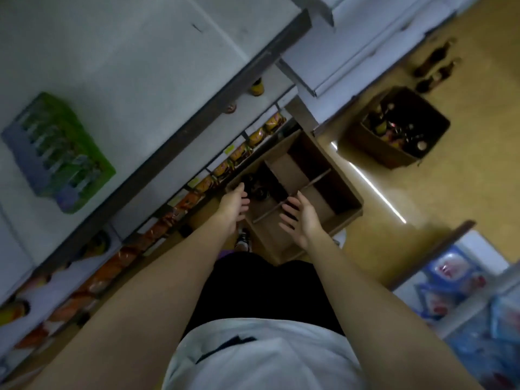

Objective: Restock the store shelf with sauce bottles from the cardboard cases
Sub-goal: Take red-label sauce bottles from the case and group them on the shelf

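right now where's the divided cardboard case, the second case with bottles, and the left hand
divided cardboard case (344,190): head view, on its right inner wall.
second case with bottles (432,114): head view, on its dark inner wall.
left hand (233,205): head view, on the back of the hand.

Bottles (257,187) in case (332,192) beside shelf (197,142).

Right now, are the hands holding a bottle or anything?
No. The left hand and right hand are both open and hold nothing, reaching down over the cardboard case with dividers.
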